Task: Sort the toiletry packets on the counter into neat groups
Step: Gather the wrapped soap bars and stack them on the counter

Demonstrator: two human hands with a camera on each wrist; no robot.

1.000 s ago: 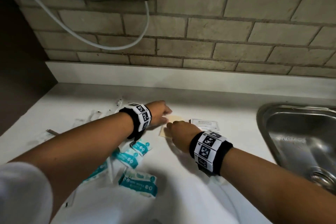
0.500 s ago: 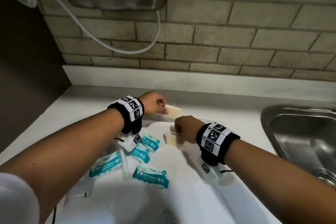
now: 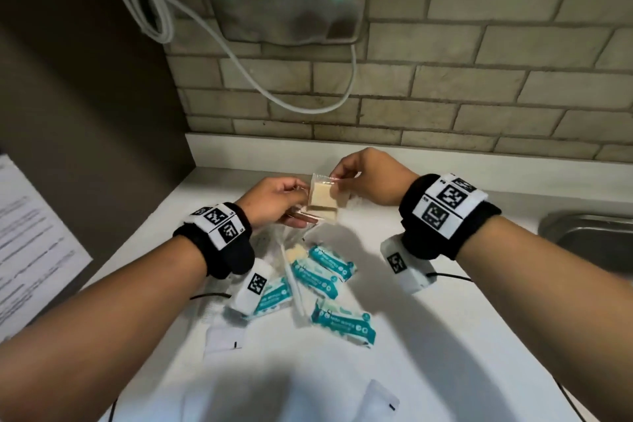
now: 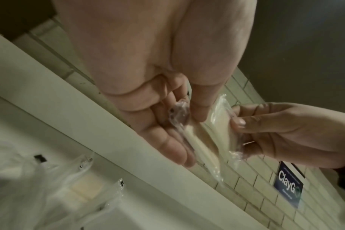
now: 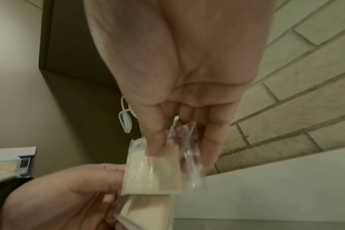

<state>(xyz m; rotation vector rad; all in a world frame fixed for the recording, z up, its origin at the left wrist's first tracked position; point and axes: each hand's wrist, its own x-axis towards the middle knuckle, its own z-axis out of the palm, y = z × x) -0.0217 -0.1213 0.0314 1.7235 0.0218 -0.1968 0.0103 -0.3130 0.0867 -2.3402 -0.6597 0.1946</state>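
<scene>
Left hand is curled around one cream soap packet, pinching its clear wrapper. Right hand pinches the wrapper edge of a second cream packet, laid over the first, both held up off the counter. Looks like the beige ones are getting stacked into one group. Below and between the wrists, the teal packets lie scattered. Next move, I'd guess: square the pair, set it down clear of them.

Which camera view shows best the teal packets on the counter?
The head view: four teal packets lie in full sight on the counter. The left wrist view shows only blurred clear wrappers there; the right wrist view shows none.
</scene>
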